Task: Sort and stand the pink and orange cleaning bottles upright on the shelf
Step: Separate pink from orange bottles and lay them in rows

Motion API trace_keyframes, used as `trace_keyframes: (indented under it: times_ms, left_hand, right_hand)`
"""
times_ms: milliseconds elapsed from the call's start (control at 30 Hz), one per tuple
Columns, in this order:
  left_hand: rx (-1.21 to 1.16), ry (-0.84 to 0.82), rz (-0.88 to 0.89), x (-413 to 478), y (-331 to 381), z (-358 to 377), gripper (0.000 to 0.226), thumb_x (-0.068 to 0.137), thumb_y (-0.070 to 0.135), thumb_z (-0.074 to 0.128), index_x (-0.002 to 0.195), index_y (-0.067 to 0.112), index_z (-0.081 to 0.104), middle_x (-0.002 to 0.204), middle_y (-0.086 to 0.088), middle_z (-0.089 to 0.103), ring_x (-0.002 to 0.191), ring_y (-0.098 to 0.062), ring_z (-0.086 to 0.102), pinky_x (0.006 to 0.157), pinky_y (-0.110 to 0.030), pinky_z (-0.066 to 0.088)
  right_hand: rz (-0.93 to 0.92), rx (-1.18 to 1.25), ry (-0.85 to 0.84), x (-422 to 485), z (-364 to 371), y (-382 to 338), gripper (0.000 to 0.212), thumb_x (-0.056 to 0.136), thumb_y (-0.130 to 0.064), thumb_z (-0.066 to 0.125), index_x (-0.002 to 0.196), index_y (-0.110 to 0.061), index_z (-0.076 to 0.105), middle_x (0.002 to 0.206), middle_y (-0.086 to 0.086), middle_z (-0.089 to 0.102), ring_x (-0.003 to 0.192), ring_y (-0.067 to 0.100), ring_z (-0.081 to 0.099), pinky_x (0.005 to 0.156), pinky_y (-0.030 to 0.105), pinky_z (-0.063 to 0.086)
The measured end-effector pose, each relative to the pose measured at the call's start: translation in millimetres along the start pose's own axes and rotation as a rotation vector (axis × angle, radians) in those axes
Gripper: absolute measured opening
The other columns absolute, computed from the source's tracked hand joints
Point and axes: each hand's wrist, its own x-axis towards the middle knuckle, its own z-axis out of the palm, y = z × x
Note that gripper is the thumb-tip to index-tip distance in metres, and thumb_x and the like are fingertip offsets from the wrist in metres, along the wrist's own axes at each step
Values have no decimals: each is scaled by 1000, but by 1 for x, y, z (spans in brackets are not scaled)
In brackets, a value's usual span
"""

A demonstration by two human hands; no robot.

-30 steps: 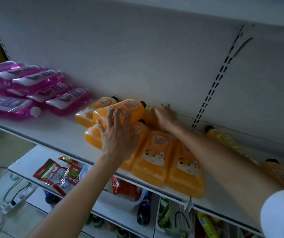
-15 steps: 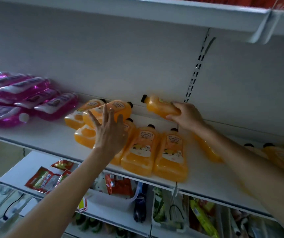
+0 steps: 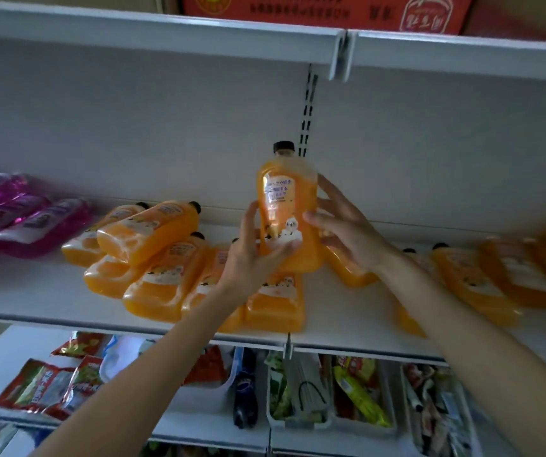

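The white shelf (image 3: 347,311) carried nearly all its stock lying flat: a heap of orange bottles (image 3: 153,255) left of centre, more orange bottles (image 3: 473,282) sprawled to the right, and the pink bottles (image 3: 31,222) stacked on their sides at the far left. None on the shelf appeared to be standing, so the job looked barely begun. Held upright above the heap, black cap on top, was one orange bottle (image 3: 286,212), full of orange liquid nearly to the neck. The left hand (image 3: 252,255) gripped its lower left side with the thumb across the label, while the right hand (image 3: 344,229) closed around its right flank, both hands clamped on the same bottle. The step in hand seemed to be standing this bottle; the next move would call for a bare patch of shelf by the back wall and a level base. Bins (image 3: 301,420) on the lower shelf held packaged goods and a dark bottle.
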Motion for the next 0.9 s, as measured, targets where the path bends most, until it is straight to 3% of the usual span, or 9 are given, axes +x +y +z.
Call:
trace_keyframes:
  times_ms: [67, 167, 233, 300, 433, 533, 667, 800, 900]
  left_hand:
    - [130, -15, 23, -3, -4, 8, 93, 70, 54, 68, 143, 35, 15, 117, 3, 59, 90, -4, 61, 71, -25, 55]
    - [253, -57, 90, -7, -6, 21, 97, 66, 65, 66, 143, 37, 15, 118, 2, 60, 92, -10, 62, 73, -25, 53]
    - [335, -79, 132, -6, -5, 28, 95, 71, 58, 68, 145, 32, 14, 122, 4, 57, 93, -9, 57, 71, -17, 44]
    - [417, -120, 174, -5, -1, 33, 93, 76, 47, 68, 146, 27, 10, 120, 11, 50, 93, -6, 53, 72, -15, 40]
    - [543, -253, 205, -2, -7, 33, 90, 77, 52, 65, 144, 25, 11, 119, 3, 59, 97, -10, 56, 89, -32, 48]
    - [695, -272, 129, -1, -16, 29, 81, 79, 57, 60, 142, 26, 19, 122, 4, 56, 112, -16, 47, 101, -36, 34]
    - [714, -288, 98, -2, -13, 30, 72, 84, 51, 56, 141, 23, 21, 128, 3, 52, 122, -20, 42, 106, -38, 26]
    - [718, -252, 81, -3, -13, 29, 74, 82, 49, 60, 140, 19, 25, 135, -2, 44, 123, -20, 38, 104, -36, 30]
    - [728, -202, 91, -3, -14, 29, 85, 81, 52, 60, 144, 18, 15, 144, -4, 30, 128, -21, 31, 104, -35, 29]
  right_hand:
    - [-61, -50, 88, -9, -8, -6, 92, 74, -24, 72, 142, -45, 16, 132, -10, 41, 110, 15, 58, 78, 34, 56]
    - [-81, -319, 162, -19, -14, 4, 110, 68, -21, 81, 147, -38, 6, 129, -25, 27, 110, 2, 48, 92, 30, 49]
    - [-86, -359, 231, -26, -17, 14, 111, 65, -22, 83, 146, -36, 9, 128, -26, 27, 108, -2, 46, 95, 27, 47]
    - [-80, -337, 261, -31, -23, 19, 106, 65, -18, 84, 143, -33, 15, 120, -28, 34, 97, -6, 49, 85, 16, 47]
    - [-33, -350, 239, -35, -36, 20, 94, 64, -15, 84, 137, -26, 26, 109, -23, 42, 92, -8, 50, 70, 4, 44]
    - [-11, -431, 143, -40, -43, 29, 88, 63, -16, 85, 133, -29, 33, 116, -19, 45, 105, 2, 51, 80, 15, 48]
    - [10, -385, 151, -39, -41, 38, 86, 65, -18, 83, 134, -33, 34, 125, -12, 46, 113, 7, 47, 90, 27, 47]
    - [65, -364, 80, -31, -40, 37, 85, 70, -12, 79, 138, -32, 33, 131, -6, 42, 122, 16, 43, 95, 36, 47]
    - [201, -298, 3, -27, -37, 41, 84, 75, -13, 74, 143, -28, 27, 136, -4, 39, 124, 19, 41, 97, 39, 46]
